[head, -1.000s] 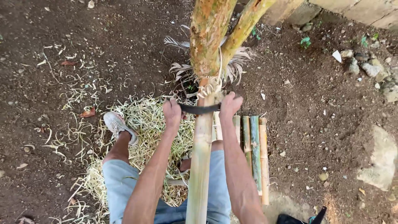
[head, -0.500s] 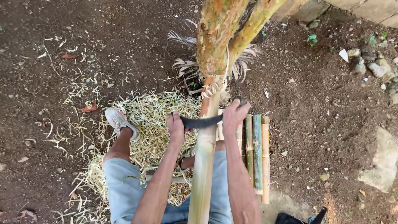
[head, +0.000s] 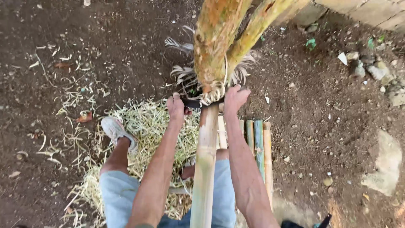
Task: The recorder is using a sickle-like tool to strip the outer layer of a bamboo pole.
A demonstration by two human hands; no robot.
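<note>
A long pale bamboo pole [head: 205,169] runs from between my legs up toward a forked orange-brown tree trunk [head: 217,38]. Across the pole lies a dark curved blade [head: 192,102]. My left hand [head: 176,107] grips the blade's left end. My right hand [head: 234,98] is closed on its right end, beside a curl of pale shavings [head: 212,96] piled at the blade. Both arms are stretched forward along the pole.
Several cut bamboo lengths [head: 258,145] lie side by side on the soil to the right. A heap of pale shavings [head: 143,126] covers the ground around my left shoe [head: 114,130]. Stones [head: 384,162] and a block wall [head: 371,12] lie at the right.
Both hands have pushed the blade forward along the pole toward the trunk, after a pull back half a second ago. More curled shavings bunch at the blade.
</note>
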